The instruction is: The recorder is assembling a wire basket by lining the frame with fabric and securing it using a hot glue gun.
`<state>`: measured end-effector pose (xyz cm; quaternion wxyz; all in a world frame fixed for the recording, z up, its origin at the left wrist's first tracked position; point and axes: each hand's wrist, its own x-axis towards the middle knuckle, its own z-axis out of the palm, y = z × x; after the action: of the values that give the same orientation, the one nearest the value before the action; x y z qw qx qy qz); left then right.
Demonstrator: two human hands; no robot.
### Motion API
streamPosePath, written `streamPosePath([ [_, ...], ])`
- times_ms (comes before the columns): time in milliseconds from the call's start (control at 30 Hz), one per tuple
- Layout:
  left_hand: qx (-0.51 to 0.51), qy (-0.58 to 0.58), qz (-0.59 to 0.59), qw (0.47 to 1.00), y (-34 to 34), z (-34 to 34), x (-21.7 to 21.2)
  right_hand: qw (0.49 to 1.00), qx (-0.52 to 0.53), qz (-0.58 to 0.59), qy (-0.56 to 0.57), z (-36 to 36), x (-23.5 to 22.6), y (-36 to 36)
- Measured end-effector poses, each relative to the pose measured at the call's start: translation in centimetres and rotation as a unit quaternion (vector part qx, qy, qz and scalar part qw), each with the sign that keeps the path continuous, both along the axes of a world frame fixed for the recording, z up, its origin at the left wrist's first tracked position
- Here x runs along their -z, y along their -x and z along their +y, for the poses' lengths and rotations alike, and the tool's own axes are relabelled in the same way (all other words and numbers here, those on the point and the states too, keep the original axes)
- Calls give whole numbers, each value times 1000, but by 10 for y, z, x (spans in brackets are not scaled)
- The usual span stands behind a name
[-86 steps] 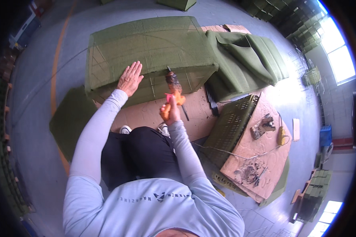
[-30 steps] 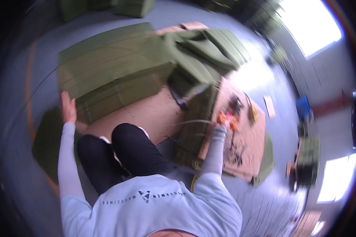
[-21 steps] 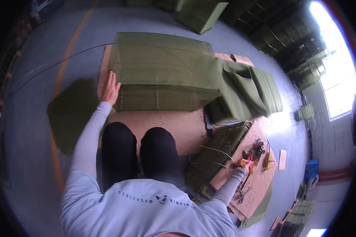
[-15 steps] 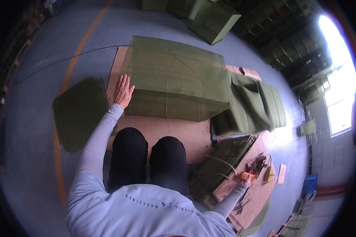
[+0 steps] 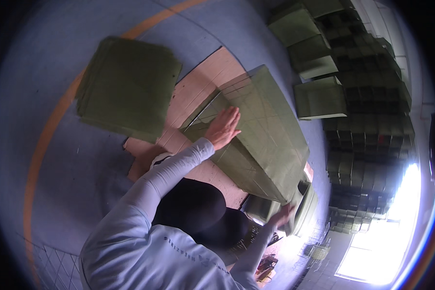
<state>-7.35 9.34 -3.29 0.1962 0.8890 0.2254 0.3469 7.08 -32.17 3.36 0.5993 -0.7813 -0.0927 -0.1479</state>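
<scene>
A long green mesh box (image 5: 270, 135) with wire-like lines along its faces lies slantwise before me. My left hand (image 5: 223, 128) rests on its near-left top edge, fingers stretched out together and nothing in the grasp. Below that hand a thin, straight, pale rod or edge (image 5: 203, 110) shows at the box's left end. Beside the box's lower right corner is my right hand (image 5: 281, 215), slightly smeared, with fingers extended and no tool visible in it. Whether it touches the corner I cannot tell. Curved green sheet material (image 5: 304, 205) lies just past it.
Pinkish cardboard (image 5: 195, 89) lies under the box. To the left, a stack of flat green panels (image 5: 130, 89) sits on the floor. Hand tools (image 5: 267, 263) lie near my right forearm. Green open boxes (image 5: 319, 96) and tall stacks (image 5: 367, 140) stand at the far right.
My view has swung left, so the scene appears turned. My right hand has left the orange-handled tool and come up to the box's right end. My left hand remains on the box's left end.
</scene>
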Motion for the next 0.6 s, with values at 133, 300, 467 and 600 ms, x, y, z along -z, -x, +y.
streamPosePath([
  [133,4,27,-15,1000,15,-6,-2,813,-283,-243,447,232,-32,49],
  [300,5,53,-21,998,49,-9,19,678,-425,-328,502,349,1,77],
  [467,36,87,12,996,93,-24,71,683,-435,-322,491,362,16,79],
  [600,114,129,27,985,111,-37,105,670,-430,-327,509,365,13,81],
])
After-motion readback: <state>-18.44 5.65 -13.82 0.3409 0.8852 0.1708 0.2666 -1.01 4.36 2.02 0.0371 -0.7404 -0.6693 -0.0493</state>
